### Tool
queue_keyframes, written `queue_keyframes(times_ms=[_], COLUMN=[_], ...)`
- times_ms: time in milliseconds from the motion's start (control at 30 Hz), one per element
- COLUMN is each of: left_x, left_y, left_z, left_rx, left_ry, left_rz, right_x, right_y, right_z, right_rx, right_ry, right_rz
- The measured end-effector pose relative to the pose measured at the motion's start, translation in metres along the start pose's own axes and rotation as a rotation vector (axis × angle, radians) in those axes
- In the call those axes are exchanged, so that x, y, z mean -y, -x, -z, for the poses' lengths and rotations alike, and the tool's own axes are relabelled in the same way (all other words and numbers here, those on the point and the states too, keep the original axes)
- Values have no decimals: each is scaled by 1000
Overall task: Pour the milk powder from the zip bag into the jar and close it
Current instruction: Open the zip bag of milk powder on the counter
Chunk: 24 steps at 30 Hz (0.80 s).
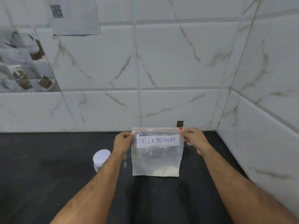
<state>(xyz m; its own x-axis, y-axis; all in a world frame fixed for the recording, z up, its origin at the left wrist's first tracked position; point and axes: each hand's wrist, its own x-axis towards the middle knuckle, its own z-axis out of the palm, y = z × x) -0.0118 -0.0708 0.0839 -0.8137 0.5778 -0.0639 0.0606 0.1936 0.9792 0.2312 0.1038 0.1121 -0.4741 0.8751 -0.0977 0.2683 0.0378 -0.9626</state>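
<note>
Clear plastic zip bag point(156, 159) — square, with a red seal strip along its top edge and a small red tab at the upper right corner. It is held upright in front of the wall, its lower edge at or just above the dark tabletop point(48, 175); whether it touches cannot be told. A white paper label point(157, 140) across the upper part reads "MILK POWDER" in blue handwriting.

Milk powder point(165, 171) — a small, pale cream heap settled in the bottom of the bag, toward its right corner. The rest of the bag looks hazy and mostly unfilled.

Left hand point(122, 141) — fingers curled, pinching the bag's upper left corner just below the seal strip.

Right hand point(195, 138) — fingers curled, pinching the bag's upper right corner beside the red tab. Both bare forearms reach in from the lower edge of the view.

Clear plastic jar point(99, 160) — round, with a white screw lid point(102, 156) seated on top. It stands on the tabletop left of the bag, just beside the left forearm, which partly hides it. Contents cannot be made out.

Surroundings — white marble-patterned wall tiles point(178, 62) behind and to the right; a paper sheet with a QR code point(74, 15) fixed at upper left; decorative picture tiles point(24, 62) at far left.
</note>
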Motion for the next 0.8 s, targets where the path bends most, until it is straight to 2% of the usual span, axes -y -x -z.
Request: queue_keyframes(times_ms=[133,233,433,533,667,800], left_x=[-16,-36,-81,-94,-100,-99], left_y=[5,15,37,42,41,36], left_z=[-4,-16,-71,-98,-117,-121], left_rx=[-81,-138,163,287,392,467], left_ry=[-142,-307,-561,-708,-810,-725], left_rz=[-63,-272,-612,-644,-597,-561], right_x=[4,5,6,5,3,1], right_y=[3,6,9,11,12,11], right_z=[2,3,7,9,10,11], right_rx=[-9,-4,-5,-19,-36,-28], right_ry=[-35,-41,-56,-80,-97,-104], right_rz=[13,21,44,62,68,64])
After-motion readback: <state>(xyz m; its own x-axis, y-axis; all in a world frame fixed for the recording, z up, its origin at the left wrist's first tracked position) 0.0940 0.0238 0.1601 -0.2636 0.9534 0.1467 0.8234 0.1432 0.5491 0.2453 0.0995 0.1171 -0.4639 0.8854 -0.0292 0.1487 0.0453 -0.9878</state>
